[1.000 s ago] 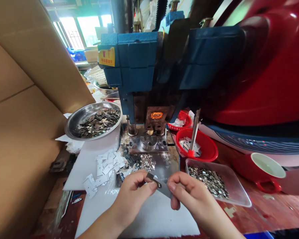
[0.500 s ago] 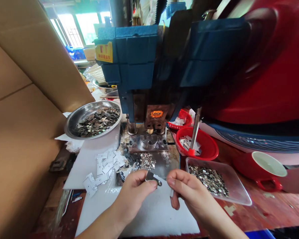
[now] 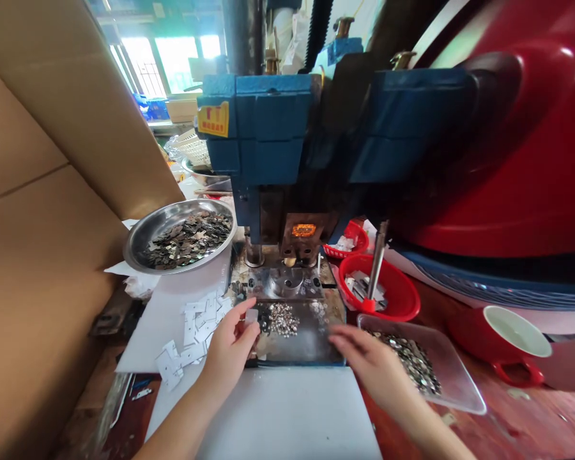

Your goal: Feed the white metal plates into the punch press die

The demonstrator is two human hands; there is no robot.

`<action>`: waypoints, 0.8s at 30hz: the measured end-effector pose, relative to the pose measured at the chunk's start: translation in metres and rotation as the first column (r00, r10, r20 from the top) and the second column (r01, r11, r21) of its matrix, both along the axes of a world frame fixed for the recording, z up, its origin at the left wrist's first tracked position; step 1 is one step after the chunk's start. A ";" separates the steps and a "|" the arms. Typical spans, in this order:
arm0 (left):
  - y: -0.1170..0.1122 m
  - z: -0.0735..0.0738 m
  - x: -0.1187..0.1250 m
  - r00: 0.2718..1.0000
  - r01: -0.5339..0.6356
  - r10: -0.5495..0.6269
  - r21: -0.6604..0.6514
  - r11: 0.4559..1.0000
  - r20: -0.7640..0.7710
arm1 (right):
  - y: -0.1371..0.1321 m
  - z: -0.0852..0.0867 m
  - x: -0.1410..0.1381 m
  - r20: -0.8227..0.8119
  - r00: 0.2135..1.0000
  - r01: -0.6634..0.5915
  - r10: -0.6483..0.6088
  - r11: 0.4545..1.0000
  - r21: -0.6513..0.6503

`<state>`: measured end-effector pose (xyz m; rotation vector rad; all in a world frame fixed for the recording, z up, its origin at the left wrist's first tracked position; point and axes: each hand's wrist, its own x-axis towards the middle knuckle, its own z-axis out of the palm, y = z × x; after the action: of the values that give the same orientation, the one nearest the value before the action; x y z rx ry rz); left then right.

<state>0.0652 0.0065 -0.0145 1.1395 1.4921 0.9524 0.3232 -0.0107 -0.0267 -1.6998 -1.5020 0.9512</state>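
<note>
The left hand pinches one small plate, pale and flat, beside one heap of shiny metal bits; one blurred right hand has a grip I cannot tell.

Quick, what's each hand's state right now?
Left hand: partly curled, pale piece between thumb and forefinger; hold unclear.
Right hand: blurred, cannot tell if holding anything.

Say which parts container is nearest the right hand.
The clear plastic tray, beside the right hand; the red bowl, red basket and steel bowl are farther.
</note>
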 end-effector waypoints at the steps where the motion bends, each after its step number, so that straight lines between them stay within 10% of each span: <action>1: -0.001 -0.001 0.000 1.000 0.024 -0.024 0.000 1.000 -0.009 | 0.000 -0.003 -0.013 0.113 0.986 -0.130 0.125 0.991 0.042; 7: -0.004 -0.010 -0.004 0.998 0.061 -0.059 0.070 0.996 -0.020 | 0.015 -0.009 -0.054 0.560 0.781 -0.404 0.276 0.907 0.117; 14: -0.001 -0.016 -0.003 0.996 0.009 -0.010 0.010 1.000 0.091 | 0.015 -0.001 -0.059 0.715 0.634 -0.472 0.295 0.880 0.055; 24: 0.002 -0.012 -0.004 0.968 -0.028 0.047 -0.082 0.996 0.247 | 0.069 0.012 -0.054 0.545 0.838 -0.297 0.038 0.868 0.397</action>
<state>0.0609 0.0088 -0.0267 0.9027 1.3386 1.0145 0.2687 0.0585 -0.0146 -1.5307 -2.0682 0.1456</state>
